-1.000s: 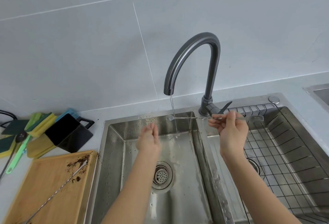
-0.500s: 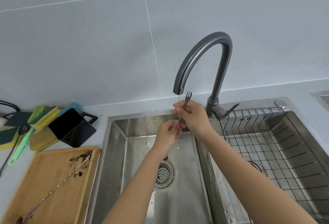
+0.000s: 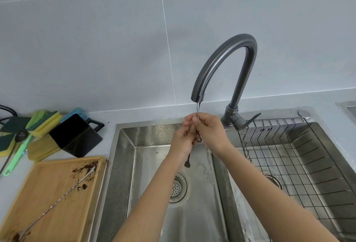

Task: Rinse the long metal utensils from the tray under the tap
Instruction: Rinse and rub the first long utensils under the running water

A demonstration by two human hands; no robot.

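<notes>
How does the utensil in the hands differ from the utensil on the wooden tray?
The held utensil hangs upright under the tap, gripped by both hands; the tray utensil lies slantwise, untouched. The held one is in running water; the tray one lies among brown crumbs. Both are long, thin metal.

Grey tiled wall (image 3: 96,39), pale countertop (image 3: 146,112)

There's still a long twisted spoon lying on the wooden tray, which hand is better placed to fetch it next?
Left, probably. The wooden tray with the twisted spoon lies left of the sink, on the left hand's side. The right hand would have to cross over, and could keep holding the spoon under the tap.
</notes>
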